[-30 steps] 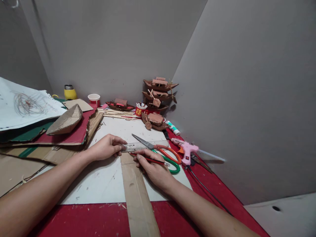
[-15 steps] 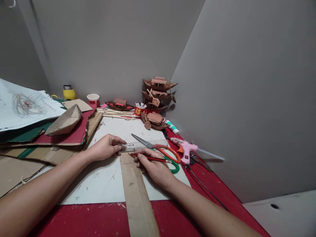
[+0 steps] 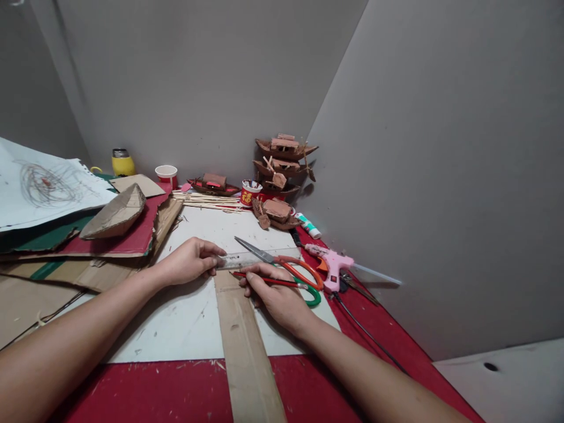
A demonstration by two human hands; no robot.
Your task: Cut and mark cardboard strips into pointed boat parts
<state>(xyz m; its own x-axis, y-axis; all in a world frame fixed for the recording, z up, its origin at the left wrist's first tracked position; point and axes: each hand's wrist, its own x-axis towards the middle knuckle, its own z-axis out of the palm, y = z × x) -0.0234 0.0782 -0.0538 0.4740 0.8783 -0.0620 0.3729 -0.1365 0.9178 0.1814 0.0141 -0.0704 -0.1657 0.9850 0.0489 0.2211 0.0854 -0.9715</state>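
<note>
the left end of a clear ruler (image 3: 238,262) is pinched between the thumb and fingers of the left hand (image 3: 194,262). the ruler is laid crosswise at the far end of a cardboard strip (image 3: 247,346), which is set on a white sheet (image 3: 185,320). a red-and-black pencil (image 3: 279,282) is gripped between the thumb and fingers of the right hand (image 3: 275,296), its tip directed left, near the ruler's near edge; whether the strip is touched by the tip cannot be told. scissors (image 3: 268,257) with orange and green handles are seen just beyond the right hand, crossing the ruler. a pink glue gun (image 3: 333,265) is placed beside their handles.
</note>
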